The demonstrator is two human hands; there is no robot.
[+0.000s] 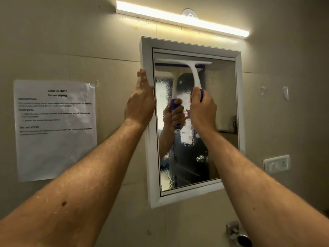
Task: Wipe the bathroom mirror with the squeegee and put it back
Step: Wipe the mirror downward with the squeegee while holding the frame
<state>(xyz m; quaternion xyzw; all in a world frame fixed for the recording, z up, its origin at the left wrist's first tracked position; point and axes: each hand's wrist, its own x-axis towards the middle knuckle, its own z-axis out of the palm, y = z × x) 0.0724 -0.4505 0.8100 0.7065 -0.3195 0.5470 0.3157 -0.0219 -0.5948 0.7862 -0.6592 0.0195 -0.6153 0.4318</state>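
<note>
A white-framed mirror [238,97] hangs on the beige wall, its glass streaked with water and soap. My right hand [203,109] grips the blue handle of a white squeegee [193,72], whose blade lies across the top of the glass. My left hand [142,100] rests on the left edge of the frame with fingers straight up. The mirror reflects the squeegee and my gripping hand.
A printed task sheet [55,129] is taped to the wall at the left. A lit tube light [181,18] runs above the mirror, with a clear suction hook [189,14] behind it. At the right sits a switch plate [276,164]; a metal fixture [238,234] below.
</note>
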